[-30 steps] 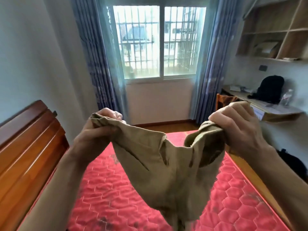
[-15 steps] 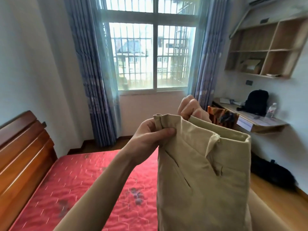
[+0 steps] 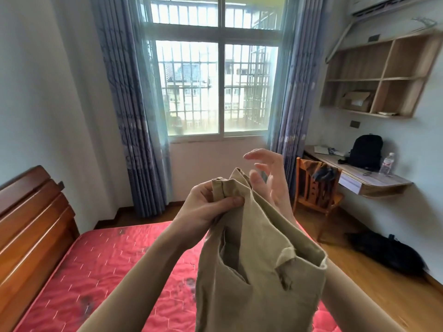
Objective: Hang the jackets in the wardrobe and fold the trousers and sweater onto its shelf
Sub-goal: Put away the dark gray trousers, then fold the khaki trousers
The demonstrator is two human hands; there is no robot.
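Let go of the trousers [image 3: 259, 283] with the right hand [image 3: 271, 180] since half a second back, and lifted that hand up behind the cloth. Spread its fingers [image 3: 256, 153] wide and loose, holding nothing. Pinched the top band of the trousers tight with the left hand [image 3: 206, 207], thumb on the near side, other fingers curled round the back. Squeezed both sides of the top band in that one pinch, likely so the two legs would lie one on the other, ready for folding. Held the trousers up in the air over the near part of the bed [image 3: 107, 259], not lying on it, with the legs hanging down out of sight. Probably let them hang so the cloth would pull itself flat. Could not tell if the right arm touched the back of the cloth.

Had the fold only just begun, by the look of it, and nothing on a shelf yet. Saw no wardrobe anywhere.

Looked past the far side of the bed to a window [image 3: 215, 87] with blue curtains. Saw a wooden chair [image 3: 314, 202] just to the right of the bed, with dark clothes over its back. Farther right of the bed, spotted a desk [image 3: 374, 180] with a black backpack [image 3: 365, 149] and a water bottle [image 3: 387, 162] on it.
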